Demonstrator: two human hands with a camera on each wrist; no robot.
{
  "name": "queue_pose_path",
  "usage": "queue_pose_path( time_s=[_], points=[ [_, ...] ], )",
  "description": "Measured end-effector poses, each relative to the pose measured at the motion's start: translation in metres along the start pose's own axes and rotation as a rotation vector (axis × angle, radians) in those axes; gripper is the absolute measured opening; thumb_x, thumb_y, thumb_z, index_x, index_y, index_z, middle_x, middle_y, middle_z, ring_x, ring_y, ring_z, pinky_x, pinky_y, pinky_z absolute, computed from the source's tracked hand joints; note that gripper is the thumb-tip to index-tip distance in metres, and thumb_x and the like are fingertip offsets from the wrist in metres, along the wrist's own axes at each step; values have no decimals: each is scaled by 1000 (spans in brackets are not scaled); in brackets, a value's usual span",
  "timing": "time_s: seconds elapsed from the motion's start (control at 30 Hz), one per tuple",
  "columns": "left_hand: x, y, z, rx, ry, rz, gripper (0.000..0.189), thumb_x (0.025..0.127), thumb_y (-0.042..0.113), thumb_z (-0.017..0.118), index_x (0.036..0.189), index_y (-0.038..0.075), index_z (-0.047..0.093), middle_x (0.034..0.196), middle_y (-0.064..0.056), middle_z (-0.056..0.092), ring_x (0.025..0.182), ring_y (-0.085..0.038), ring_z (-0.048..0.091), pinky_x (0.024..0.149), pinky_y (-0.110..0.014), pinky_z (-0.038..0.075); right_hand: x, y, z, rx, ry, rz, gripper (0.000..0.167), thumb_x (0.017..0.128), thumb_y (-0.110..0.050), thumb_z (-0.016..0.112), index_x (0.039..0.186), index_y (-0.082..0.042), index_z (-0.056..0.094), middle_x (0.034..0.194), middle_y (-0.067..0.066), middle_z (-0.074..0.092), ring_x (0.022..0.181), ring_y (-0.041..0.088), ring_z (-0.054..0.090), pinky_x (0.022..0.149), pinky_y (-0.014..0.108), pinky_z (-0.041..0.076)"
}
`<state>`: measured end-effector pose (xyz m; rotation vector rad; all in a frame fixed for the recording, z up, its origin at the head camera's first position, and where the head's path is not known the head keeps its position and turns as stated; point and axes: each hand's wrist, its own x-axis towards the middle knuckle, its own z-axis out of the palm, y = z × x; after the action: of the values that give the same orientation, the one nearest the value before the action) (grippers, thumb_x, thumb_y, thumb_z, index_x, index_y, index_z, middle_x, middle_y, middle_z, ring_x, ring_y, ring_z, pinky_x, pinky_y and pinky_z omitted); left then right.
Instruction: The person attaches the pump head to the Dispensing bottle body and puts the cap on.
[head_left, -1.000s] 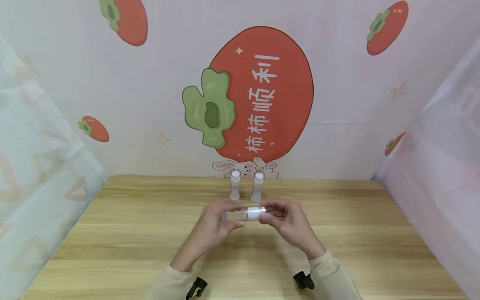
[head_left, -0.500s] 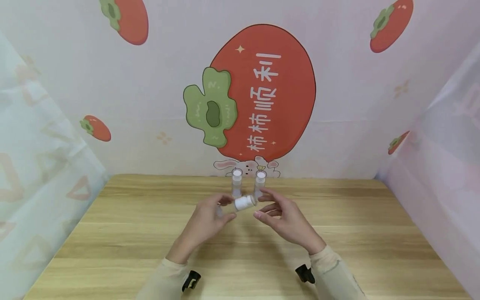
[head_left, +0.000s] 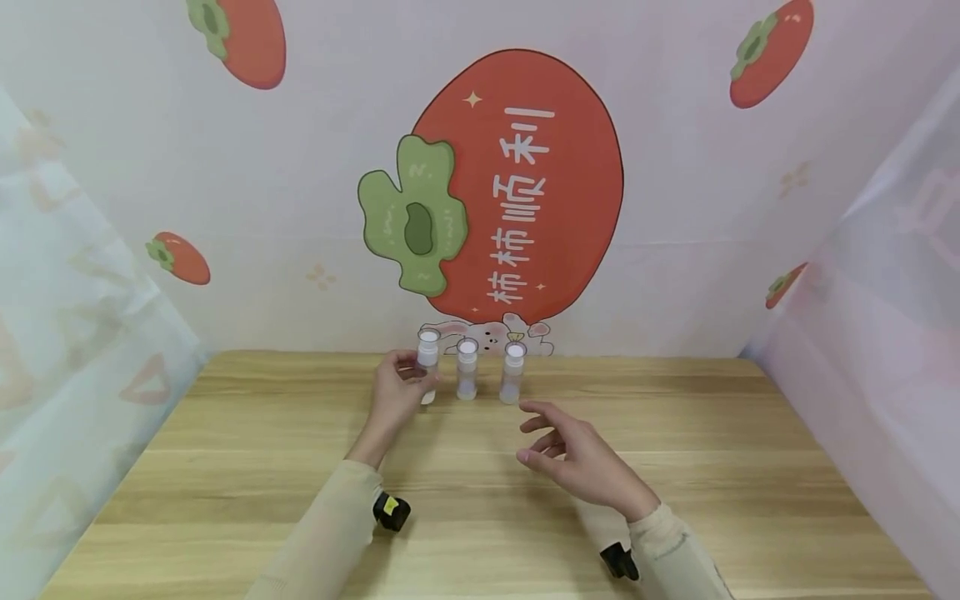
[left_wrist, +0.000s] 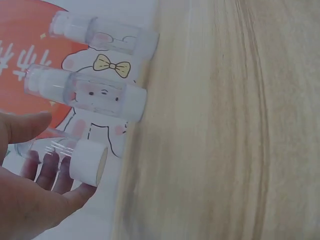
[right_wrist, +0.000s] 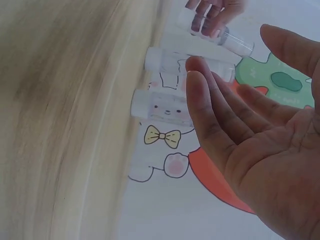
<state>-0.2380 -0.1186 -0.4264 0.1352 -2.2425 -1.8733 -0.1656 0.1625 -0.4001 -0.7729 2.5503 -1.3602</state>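
With fingers and thumb around it, my left hand [head_left: 392, 404] holds a small clear bottle [head_left: 428, 354] upright near the table's back edge. A white base [left_wrist: 88, 162] on that bottle shows in the left wrist view, with a white upper part under a clear cap. To its right stand two matching bottles, the middle bottle [head_left: 467, 371] and the right bottle [head_left: 512, 375]. My right hand [head_left: 581, 458] hovers in front of the right bottle, fingers loosely bent and holding nothing. In the right wrist view its fingers [right_wrist: 200, 97] overlap the standing bottles.
The wooden table [head_left: 480, 517] ends at a printed backdrop [head_left: 315, 167] with persimmons and a rabbit, right behind the bottles. Fabric side walls [head_left: 885, 333] rise at left and right. A small black device [head_left: 618, 561] sits at each sleeve.
The bottle was lying sideways between both hands. My right hand let go of it, and my left hand carried it left and back, turning it upright beside the other two.
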Motion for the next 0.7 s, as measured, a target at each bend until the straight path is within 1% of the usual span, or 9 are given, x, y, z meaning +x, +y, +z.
queue_pose_path(
  time_s=[0.13,0.3,0.4,0.53,0.7],
  points=[
    [5,-7,3,-9,40,-37,48,82,-6,78,121,-11,50,117,-25,58,111,-38,61,93,-35,53,-2,2,-1,0,-9,10,57,96,-28,73,145,-12,49,124,13,65,94,15,68,85,32,56],
    [8,-12,3,-4,66,-60,47,82,-8,77,119,-11,49,118,-26,55,112,-40,61,96,-41,53,-4,4,-2,-13,-11,18,56,96,-28,73,144,-12,50,123,14,65,93,15,68,84,33,56],
    [9,-15,3,8,74,-71,47,81,-8,78,118,-10,49,118,-25,55,111,-39,60,96,-43,51,-5,4,-1,-22,-16,28,56,96,-29,73,144,-12,50,122,13,65,93,15,68,84,34,55],
    [9,-16,4,35,80,-67,47,80,-7,78,117,-9,50,116,-24,56,108,-38,60,93,-42,51,-5,4,0,-18,-32,39,55,96,-27,73,144,-12,50,121,13,65,94,15,67,85,35,55],
    [8,-17,3,64,82,-56,48,79,-6,79,118,-9,51,116,-25,57,108,-38,61,94,-44,51,-5,3,1,-12,-43,38,56,96,-27,72,145,-11,50,121,14,65,94,16,68,85,34,55]
  ],
)
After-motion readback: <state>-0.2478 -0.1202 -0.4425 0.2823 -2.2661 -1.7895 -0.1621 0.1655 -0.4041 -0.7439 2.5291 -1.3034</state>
